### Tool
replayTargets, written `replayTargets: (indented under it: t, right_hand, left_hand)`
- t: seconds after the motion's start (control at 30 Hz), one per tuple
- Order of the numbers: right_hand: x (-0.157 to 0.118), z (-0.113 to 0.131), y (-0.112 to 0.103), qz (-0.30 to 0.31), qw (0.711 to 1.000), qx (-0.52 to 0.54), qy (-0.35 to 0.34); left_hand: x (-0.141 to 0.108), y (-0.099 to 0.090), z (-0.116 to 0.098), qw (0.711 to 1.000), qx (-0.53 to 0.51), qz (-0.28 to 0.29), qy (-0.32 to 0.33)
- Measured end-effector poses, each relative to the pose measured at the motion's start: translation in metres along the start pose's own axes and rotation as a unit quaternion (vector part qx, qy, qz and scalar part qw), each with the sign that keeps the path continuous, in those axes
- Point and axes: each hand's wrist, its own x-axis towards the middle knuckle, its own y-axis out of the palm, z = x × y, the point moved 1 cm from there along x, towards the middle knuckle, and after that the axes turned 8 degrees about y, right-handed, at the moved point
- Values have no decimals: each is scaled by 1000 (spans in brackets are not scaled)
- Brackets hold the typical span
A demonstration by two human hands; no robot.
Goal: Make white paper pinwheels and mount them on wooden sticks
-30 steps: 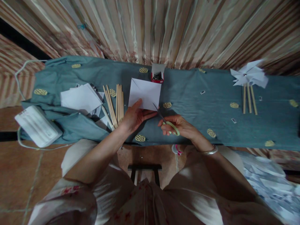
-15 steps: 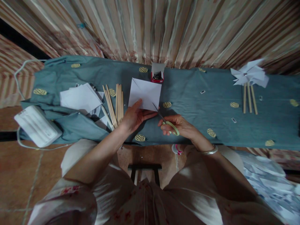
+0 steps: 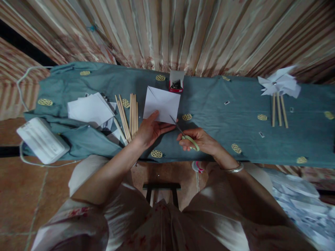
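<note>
A square sheet of white paper [image 3: 162, 103] is held near the middle of the cloth, with a cut line at its upper left corner. My left hand [image 3: 151, 131] grips its lower edge, thumb on top and fingers beneath. In my right hand [image 3: 195, 138] are scissors with light green handles [image 3: 192, 142]. Their blades lie over the lower right corner of the sheet, pointing up and left. Just beyond the paper stands an open red box [image 3: 176, 84] with small dark things inside.
Left of my hands lie several wooden sticks [image 3: 134, 113], stacked white paper [image 3: 90, 108] and a white device [image 3: 42, 140] with a cable. Paper pinwheels on sticks [image 3: 280, 83] lie at the far right of the green cloth [image 3: 222, 122]. A striped curtain hangs behind.
The scissors have moved very slightly up and left into the sheet's corner. Both hands keep their hold.
</note>
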Motion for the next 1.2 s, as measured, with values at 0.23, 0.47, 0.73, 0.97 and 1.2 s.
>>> replayTargets:
  t: [0.23,0.47,0.73,0.97,1.2]
  right_hand:
    - [0,0,0,-7,1000,-4,4]
    - [2,-1,1,2,1000,0,-8]
    - [1,1,2,-7,1000,10,-1]
    - [4,-4,0,-9,1000,12,-1]
    - [3,-4,0,-4,1000,14,-10]
  left_hand:
    - [-1,2,-1,1000,21,3,2]
    - [-3,5,3,1000,20,-11,-2]
    - [-3,5,3,1000,9,-15,-13]
    - [-3,4,4,1000,8,-11,-13]
    - [-4,5,7,1000,14,-21,-17]
